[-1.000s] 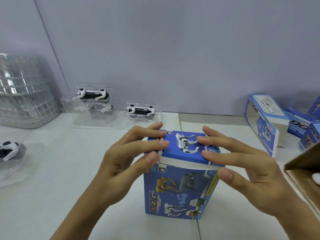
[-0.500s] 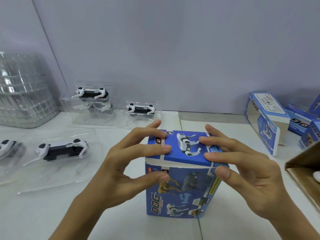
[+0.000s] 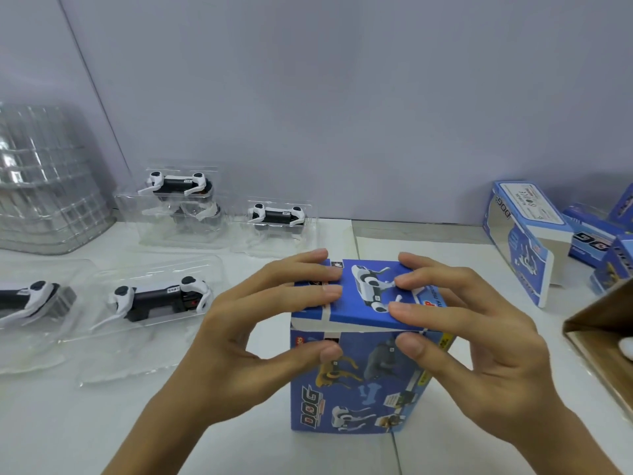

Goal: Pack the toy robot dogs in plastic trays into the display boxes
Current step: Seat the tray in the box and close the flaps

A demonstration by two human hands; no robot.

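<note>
Head view: a blue display box (image 3: 359, 382) stands upright on the white table (image 3: 85, 423), right in front of the person. Its top flap is almost down, with a thin gap still showing along the front edge. The left hand (image 3: 246, 341) is on the box's left side. Its straight fingers lie flat on the top flap and its thumb presses the front face just under the flap. The right hand (image 3: 479, 344) does the same on the box's right side, fingers flat on top and thumb on the front. Both hands are spread wide, not curled.

To the left of the box lies a toy robot dog (image 3: 161, 299) in a clear plastic tray (image 3: 137, 351). Farther left of the box, a second toy dog (image 3: 30, 299) is cut off by the edge. Behind the box and to its left, near the wall, two more dogs in trays (image 3: 277, 216) sit side by side. Well to the right of the box, more blue boxes (image 3: 524, 241) lie on the table.
</note>
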